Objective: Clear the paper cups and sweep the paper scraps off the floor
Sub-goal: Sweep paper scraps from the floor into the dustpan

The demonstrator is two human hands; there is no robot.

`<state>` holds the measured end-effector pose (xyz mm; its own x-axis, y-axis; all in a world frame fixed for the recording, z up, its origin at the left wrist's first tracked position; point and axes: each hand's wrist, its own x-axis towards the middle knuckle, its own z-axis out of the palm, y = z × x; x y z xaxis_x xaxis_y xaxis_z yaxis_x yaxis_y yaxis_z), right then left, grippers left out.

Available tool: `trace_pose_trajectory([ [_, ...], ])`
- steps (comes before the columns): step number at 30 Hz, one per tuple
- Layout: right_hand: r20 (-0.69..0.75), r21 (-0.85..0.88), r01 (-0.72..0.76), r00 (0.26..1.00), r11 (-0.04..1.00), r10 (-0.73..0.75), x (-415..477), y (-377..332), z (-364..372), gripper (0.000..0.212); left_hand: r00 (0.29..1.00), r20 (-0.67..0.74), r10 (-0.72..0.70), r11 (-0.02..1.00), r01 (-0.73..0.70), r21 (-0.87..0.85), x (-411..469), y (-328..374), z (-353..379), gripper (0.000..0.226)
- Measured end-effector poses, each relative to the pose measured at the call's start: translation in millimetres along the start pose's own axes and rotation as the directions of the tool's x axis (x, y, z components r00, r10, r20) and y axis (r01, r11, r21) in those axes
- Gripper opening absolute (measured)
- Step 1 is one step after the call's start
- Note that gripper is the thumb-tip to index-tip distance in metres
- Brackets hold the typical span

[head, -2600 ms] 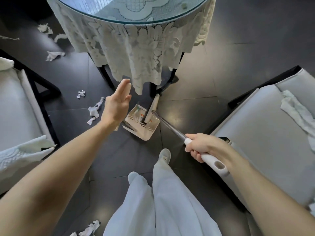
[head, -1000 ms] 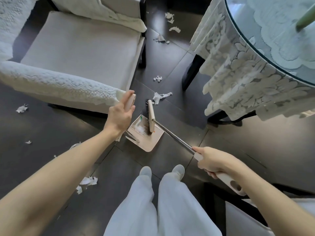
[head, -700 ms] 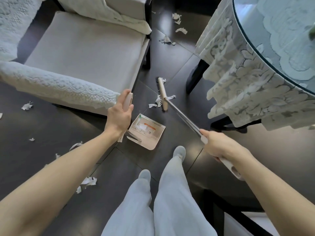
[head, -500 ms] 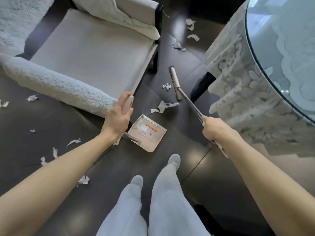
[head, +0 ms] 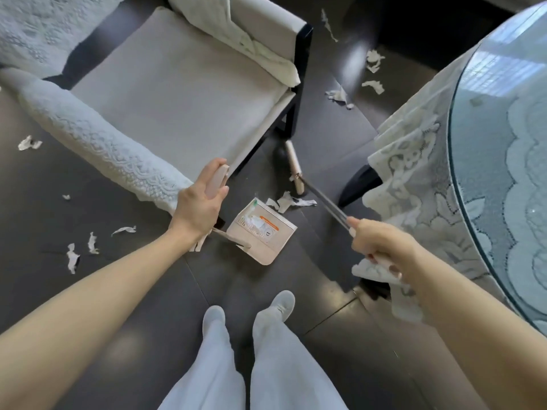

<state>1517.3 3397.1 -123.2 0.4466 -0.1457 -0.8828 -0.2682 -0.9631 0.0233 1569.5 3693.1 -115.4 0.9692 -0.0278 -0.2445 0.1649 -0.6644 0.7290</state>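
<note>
The left hand (head: 201, 208) is curled round the top of the pan's tall handle, in the middle of the frame. The pan (head: 263, 232) sits on the dark floor (head: 118, 291) just right of that hand. It is pale pink with an orange label inside, and a few white bits lie in it.

The right hand (head: 381, 247) is wrapped tight round the white grip of the broom, at the right of the frame. The broom (head: 294, 165) has a thin metal pole and a long pale head with dark bristles. The head is on the floor near the chair's black leg, above the pan.

The scraps (head: 288, 201) are torn, crumpled and white. One bunch lies between the broom head and the pan, just beside the pan's top edge. More lie at the upper right, and more at the left.

A pale chair (head: 177, 93) fills the upper left. A round glass bench (head: 503, 143) with a lace cloth (head: 414, 173) is at the right. Two white shoes (head: 284, 303) show at the bottom.
</note>
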Motion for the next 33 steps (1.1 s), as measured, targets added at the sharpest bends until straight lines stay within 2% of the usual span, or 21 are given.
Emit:
trace_pose_trajectory([
  [2, 0.092, -0.043, 0.057, 0.994, 0.997, -0.053, -15, 3, 6, 0.078, 1.000, -0.009, 0.003, 1.000, -0.003, 0.017, 7, 10, 8, 0.042],
  [5, 0.160, 0.032, 0.094, 0.982, 0.995, -0.098, -36, 17, 19, 0.073, 0.999, 0.000, 0.032, 0.999, -0.032, 0.035, 18, 29, 22, 0.043],
  [12, 0.077, 0.308, 0.062, 0.993, 0.949, -0.090, -86, 57, 0, 0.076, 0.990, 0.038, 0.135, 0.991, -0.136, 0.005, 36, 61, 40, 0.043],
  [19, -0.042, 0.597, 0.010, 0.999, 0.802, 0.019, -99, 76, -26, 0.074, 0.968, 0.036, 0.249, 0.967, -0.247, -0.058, 65, 100, 47, 0.041],
  [24, -0.107, 0.700, -0.021, 0.985, 0.714, 0.135, -86, 87, -78, 0.072, 0.956, 0.038, 0.290, 0.954, -0.286, -0.092, 111, 136, 62, 0.040],
  [28, -0.121, 0.747, -0.080, 0.960, 0.660, 0.253, -49, 89, -138, 0.068, 0.936, 0.108, 0.334, 0.932, -0.311, -0.186, 171, 167, 79, 0.041],
  [33, -0.162, 0.745, -0.095, 0.934, 0.660, 0.317, -3, 89, -225, 0.055, 0.907, 0.189, 0.377, 0.916, -0.335, -0.222, 268, 210, 88, 0.046],
])
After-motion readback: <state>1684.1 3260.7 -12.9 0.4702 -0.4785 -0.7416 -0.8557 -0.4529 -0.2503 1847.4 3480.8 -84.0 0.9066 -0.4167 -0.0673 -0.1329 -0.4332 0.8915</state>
